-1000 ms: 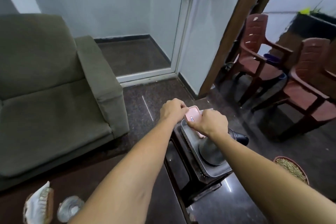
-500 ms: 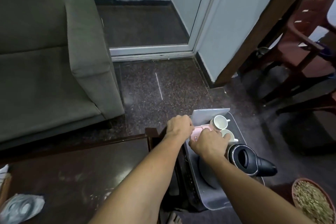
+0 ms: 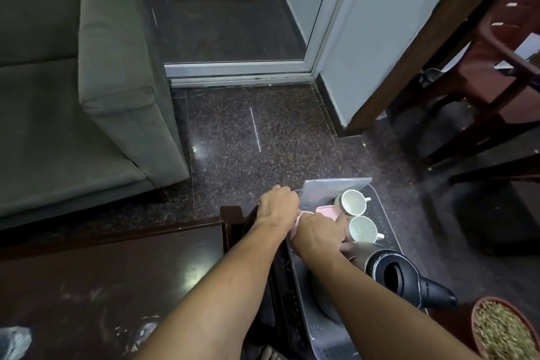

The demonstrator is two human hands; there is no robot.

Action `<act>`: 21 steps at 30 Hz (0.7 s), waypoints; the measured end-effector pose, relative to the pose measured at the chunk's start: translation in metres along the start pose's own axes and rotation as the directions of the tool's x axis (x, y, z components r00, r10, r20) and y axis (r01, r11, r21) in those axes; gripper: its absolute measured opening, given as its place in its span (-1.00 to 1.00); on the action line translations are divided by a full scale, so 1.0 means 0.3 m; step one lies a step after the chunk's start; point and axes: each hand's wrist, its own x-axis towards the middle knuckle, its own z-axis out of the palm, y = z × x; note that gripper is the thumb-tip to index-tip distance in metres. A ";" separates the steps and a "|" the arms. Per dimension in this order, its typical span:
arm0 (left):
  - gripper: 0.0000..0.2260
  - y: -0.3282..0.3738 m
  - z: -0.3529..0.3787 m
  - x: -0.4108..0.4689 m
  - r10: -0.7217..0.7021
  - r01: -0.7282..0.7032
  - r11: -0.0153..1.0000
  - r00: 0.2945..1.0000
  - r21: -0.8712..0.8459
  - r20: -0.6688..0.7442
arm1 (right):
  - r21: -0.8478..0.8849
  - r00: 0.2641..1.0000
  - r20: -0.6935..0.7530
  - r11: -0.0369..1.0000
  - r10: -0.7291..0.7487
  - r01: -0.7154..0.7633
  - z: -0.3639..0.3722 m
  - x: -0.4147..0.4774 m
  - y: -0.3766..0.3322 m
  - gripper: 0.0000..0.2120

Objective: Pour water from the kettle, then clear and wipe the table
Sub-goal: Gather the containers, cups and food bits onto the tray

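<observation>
A grey tray sits just right of the dark brown table. On it are two white cups, two pink boxes, and a steel kettle with its black lid open. My right hand presses down on the far pink box. My left hand is curled at the tray's left rim, against the near pink box. A grey plate lies partly under my right forearm.
A grey sheet stands at the tray's far end. A bowl of greenish grains is at the lower right and a crumpled wrapper on the table's near left. There is a green sofa to the left and red-brown chairs to the right.
My view has tilted down from the room to the tray. Both hands came down with the pink boxes to the tray beside the cups, and the cups and kettle top came into view.
</observation>
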 end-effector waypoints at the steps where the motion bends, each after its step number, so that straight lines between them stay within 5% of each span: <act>1: -0.76 0.000 0.006 0.005 0.009 -0.008 1.000 1.000 0.016 -0.003 | 0.006 1.000 0.003 1.000 -0.007 0.007 0.009 0.004 -0.004 -0.85; 11: -0.75 0.002 0.059 0.014 0.060 -0.044 0.988 0.993 0.149 -0.105 | -0.080 0.999 -0.010 0.996 -0.040 0.039 0.053 0.039 -0.010 -0.78; 17: -0.76 -0.006 0.051 -0.006 0.046 -0.046 0.999 0.996 0.004 -0.071 | -0.129 0.999 0.008 0.991 -0.047 0.048 0.044 0.042 0.003 -0.80; 21: -0.70 -0.033 -0.001 -0.047 0.023 -0.061 0.977 0.983 -0.206 -0.184 | -0.180 0.997 -0.081 0.984 -0.004 -0.011 -0.013 0.036 0.023 -0.71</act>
